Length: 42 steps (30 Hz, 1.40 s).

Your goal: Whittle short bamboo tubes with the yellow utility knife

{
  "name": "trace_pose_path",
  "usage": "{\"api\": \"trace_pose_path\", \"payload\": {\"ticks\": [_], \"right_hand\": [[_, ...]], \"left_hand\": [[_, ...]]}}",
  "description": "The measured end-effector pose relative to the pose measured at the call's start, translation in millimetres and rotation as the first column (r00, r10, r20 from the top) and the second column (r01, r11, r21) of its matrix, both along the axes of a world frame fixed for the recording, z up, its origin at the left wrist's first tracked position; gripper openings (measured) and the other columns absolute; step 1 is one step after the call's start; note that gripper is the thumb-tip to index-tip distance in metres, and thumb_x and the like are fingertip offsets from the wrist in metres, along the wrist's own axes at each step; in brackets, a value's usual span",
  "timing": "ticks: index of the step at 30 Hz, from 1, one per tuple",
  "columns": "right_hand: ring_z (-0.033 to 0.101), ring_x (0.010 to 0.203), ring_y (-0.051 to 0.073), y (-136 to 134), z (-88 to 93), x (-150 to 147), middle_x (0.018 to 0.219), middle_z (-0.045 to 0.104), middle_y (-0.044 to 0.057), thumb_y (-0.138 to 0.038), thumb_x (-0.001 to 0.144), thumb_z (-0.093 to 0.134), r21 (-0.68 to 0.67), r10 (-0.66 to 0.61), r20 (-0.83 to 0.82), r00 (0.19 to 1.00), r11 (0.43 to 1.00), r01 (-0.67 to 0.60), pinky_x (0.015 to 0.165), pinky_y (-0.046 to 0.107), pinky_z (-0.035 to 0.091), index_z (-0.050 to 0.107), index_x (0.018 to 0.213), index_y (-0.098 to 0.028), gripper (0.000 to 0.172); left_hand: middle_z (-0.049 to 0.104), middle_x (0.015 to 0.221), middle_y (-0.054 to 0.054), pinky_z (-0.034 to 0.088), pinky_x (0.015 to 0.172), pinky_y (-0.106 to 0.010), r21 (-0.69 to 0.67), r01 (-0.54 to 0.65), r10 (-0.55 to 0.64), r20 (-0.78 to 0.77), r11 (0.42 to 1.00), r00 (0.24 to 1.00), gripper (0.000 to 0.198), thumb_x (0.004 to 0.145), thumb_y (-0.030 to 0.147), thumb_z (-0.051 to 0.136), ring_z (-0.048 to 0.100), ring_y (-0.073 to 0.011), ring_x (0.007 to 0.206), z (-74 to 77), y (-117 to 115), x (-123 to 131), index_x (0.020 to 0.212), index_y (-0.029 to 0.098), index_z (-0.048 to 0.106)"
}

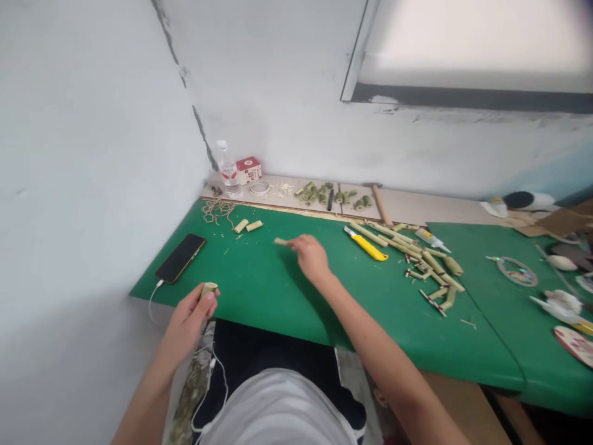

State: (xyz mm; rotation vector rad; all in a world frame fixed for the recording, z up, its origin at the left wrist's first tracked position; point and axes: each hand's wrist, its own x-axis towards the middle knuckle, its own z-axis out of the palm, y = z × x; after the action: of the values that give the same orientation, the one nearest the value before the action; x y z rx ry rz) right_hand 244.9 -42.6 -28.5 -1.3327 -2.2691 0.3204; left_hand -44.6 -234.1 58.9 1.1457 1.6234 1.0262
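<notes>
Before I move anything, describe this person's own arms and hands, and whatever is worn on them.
The left hand and right hand are both ungloved. No sleeve covers either forearm, and no watch or bracelet shows at the wrists. The forearms are slender, with no markings clear enough to make out. A pale, whitish top covers the torso.

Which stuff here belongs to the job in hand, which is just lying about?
Likely the job:
bamboo tube in left hand
slim piece in right hand
yellow cutter
cut bamboo pieces

Apparently just lying about:
phone
water bottle
red-and-white box
</notes>
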Motion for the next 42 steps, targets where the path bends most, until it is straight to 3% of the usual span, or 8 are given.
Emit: {"api": "trace_pose_path", "payload": {"ticks": [2, 5, 11, 21, 25, 33, 38, 42], "right_hand": [[0.064, 0.106, 0.029, 17, 2.1, 26, 0.111, 0.077, 0.015, -0.006, 0.103, 0.046, 0.018, -0.149, 0.001, 0.989, 0.989, 0.149, 0.093, 0.04, 0.05, 0.085, 0.123, -0.021, 0.047], [0.065, 0.105, 0.03, 32, 1.9, 53, 0.107, 0.076, 0.016, -0.009, 0.102, 0.05, -0.039, -0.1, 0.08, 0.992, 0.994, 0.103, 0.092, 0.04, 0.051, 0.086, 0.119, -0.019, 0.042], [0.064, 0.099, 0.027, 30, -9.9, 69, 0.103, 0.076, 0.013, -0.008, 0.1, 0.05, 0.058, -0.055, 0.015, 0.998, 0.997, 0.054, 0.087, 0.036, 0.051, 0.086, 0.118, -0.02, 0.042], [0.066, 0.099, 0.028, 24, -12.3, 98, 0.1, 0.074, 0.013, -0.014, 0.104, 0.046, 0.178, -0.262, -0.124, 0.957, 0.943, 0.281, 0.088, 0.038, 0.053, 0.083, 0.118, -0.02, 0.04], [0.066, 0.092, 0.026, 10, -11.4, 100, 0.089, 0.071, 0.01, -0.012, 0.1, 0.055, 0.063, -0.116, 0.028, 0.993, 0.991, 0.114, 0.081, 0.034, 0.051, 0.085, 0.107, -0.022, 0.032], [0.072, 0.092, 0.028, -5, 0.6, 115, 0.102, 0.081, 0.01, -0.033, 0.1, 0.056, 0.09, -0.25, -0.4, 0.882, 0.947, 0.309, 0.09, 0.044, 0.059, 0.082, 0.113, -0.023, 0.031], [0.073, 0.084, 0.027, -5, -1.0, 115, 0.093, 0.081, 0.009, -0.05, 0.091, 0.07, -0.139, -0.301, -0.567, 0.767, 0.952, 0.272, 0.084, 0.046, 0.061, 0.082, 0.109, -0.022, 0.036], [0.072, 0.074, 0.024, -7, 0.0, 103, 0.085, 0.081, 0.006, -0.056, 0.075, 0.089, -0.539, -0.436, -0.719, 0.541, 0.842, -0.038, 0.073, 0.04, 0.06, 0.08, 0.111, -0.022, 0.05]], "left_hand": [[0.048, 0.072, 0.003, 0.036, 0.063, -0.028, -0.013, -0.022, 0.022, 0.001, 1.0, 1.0, 0.064, 0.09, 0.082, 0.062, 0.042, -0.0148, 0.066, -5.5, -2, -3, 0.098, 0.018, 0.063], [0.048, 0.073, 0.003, 0.037, 0.065, -0.028, 0.017, -0.003, 0.004, -0.015, 1.0, 1.0, 0.061, 0.093, 0.079, 0.06, 0.044, -0.0153, 0.068, -9.9, 3, 4, 0.097, 0.018, 0.063], [0.048, 0.072, 0.003, 0.037, 0.063, -0.029, 0.064, 0.104, -0.1, -0.054, 0.993, 0.993, 0.051, 0.101, 0.069, 0.053, 0.045, -0.0158, 0.067, -4.7, 18, 26, 0.097, 0.019, 0.064], [0.049, 0.072, 0.002, 0.038, 0.062, -0.029, 0.05, 0.111, -0.112, 0.018, 0.993, 0.994, 0.056, 0.098, 0.075, 0.057, 0.046, -0.016, 0.067, -19.6, 17, 33, 0.095, 0.019, 0.065], [0.048, 0.07, 0.003, 0.036, 0.06, -0.029, 0.037, 0.123, -0.124, 0.023, 0.992, 0.992, 0.058, 0.096, 0.077, 0.057, 0.044, -0.0157, 0.065, -24.7, 15, 36, 0.09, 0.02, 0.062], [0.05, 0.073, 0.001, 0.035, 0.061, -0.029, 0.031, 0.164, -0.166, 0.047, 0.986, 0.985, 0.055, 0.099, 0.075, 0.057, 0.046, -0.0167, 0.069, -27.3, 14, 42, 0.089, 0.021, 0.062], [0.045, 0.07, 0.004, 0.024, 0.056, -0.029, -0.023, 0.24, -0.236, 0.117, 0.97, 0.965, 0.06, 0.096, 0.08, 0.056, 0.035, -0.014, 0.061, -28.5, 25, 51, 0.094, 0.02, 0.062], [0.046, 0.069, 0.005, 0.018, 0.055, -0.027, -0.05, 0.302, -0.283, 0.232, 0.952, 0.931, 0.062, 0.092, 0.08, 0.061, 0.028, -0.0105, 0.057, -22.3, 50, 62, 0.098, 0.018, 0.062]]}}
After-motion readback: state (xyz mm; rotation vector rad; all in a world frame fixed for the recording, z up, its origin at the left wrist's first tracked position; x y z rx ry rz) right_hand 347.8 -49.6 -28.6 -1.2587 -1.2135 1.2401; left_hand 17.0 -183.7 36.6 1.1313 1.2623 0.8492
